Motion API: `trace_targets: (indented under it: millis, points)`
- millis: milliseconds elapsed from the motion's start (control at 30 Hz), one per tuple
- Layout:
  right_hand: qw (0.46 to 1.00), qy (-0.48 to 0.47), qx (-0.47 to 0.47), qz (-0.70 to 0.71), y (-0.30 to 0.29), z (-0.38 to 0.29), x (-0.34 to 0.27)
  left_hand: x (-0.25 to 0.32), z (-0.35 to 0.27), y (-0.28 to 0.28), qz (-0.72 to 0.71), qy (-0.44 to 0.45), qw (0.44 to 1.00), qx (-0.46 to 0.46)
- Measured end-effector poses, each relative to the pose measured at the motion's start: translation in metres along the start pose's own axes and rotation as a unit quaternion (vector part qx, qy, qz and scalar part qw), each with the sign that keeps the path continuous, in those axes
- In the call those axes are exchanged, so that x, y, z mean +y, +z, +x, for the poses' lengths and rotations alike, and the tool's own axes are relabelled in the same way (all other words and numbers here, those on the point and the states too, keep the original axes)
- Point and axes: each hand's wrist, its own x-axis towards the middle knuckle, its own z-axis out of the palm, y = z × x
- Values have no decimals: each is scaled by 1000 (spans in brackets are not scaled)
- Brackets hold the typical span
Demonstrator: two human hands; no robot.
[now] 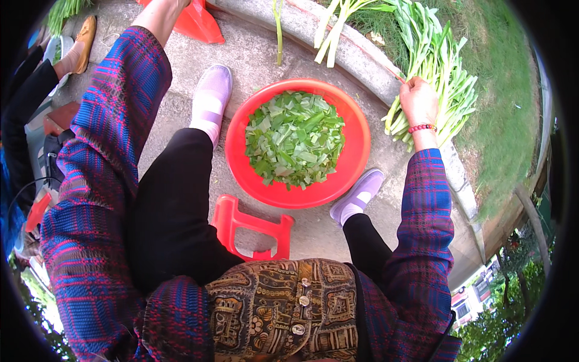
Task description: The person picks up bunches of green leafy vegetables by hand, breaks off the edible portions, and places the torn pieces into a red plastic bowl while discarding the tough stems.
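My right hand [419, 102], with a red bead bracelet at the wrist, is closed on the end of a thin red string [377, 58] that runs along the curb. Under and beside this hand lies a pile of long-stemmed leafy greens [445, 86], across the curb and grass. The left forearm reaches past the top edge, so my left hand is out of view; near it lies a red plastic bag [199, 22]. Between my feet stands a red plastic basin [298, 197] holding chopped green leaves [296, 140]. More loose stalks [334, 34] lie on the curb, left of the pile.
A red plastic stool [253, 226] stands just behind the basin. The concrete curb [362, 59] curves past the basin, with grass [502, 113] beyond it. At the far left, another person's foot in a tan shoe [85, 43] is near a pale container with greens.
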Motion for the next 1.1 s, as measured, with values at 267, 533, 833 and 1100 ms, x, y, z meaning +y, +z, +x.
trace_targets:
  millis: [267,533,833,1100]
  points:
    - [999,27,-17,-19,-5,5,21,-14,-15,1,69,32,996,-47]
    - [999,26,-2,-44,-9,9,39,-24,-18,5,124,29,992,-21]
    - [996,27,9,-79,-22,7,46,-26,-41,6,421,189,887,-27]
    - [993,-11,39,-109,-2,4,31,-20,-38,-2,330,108,934,-86]
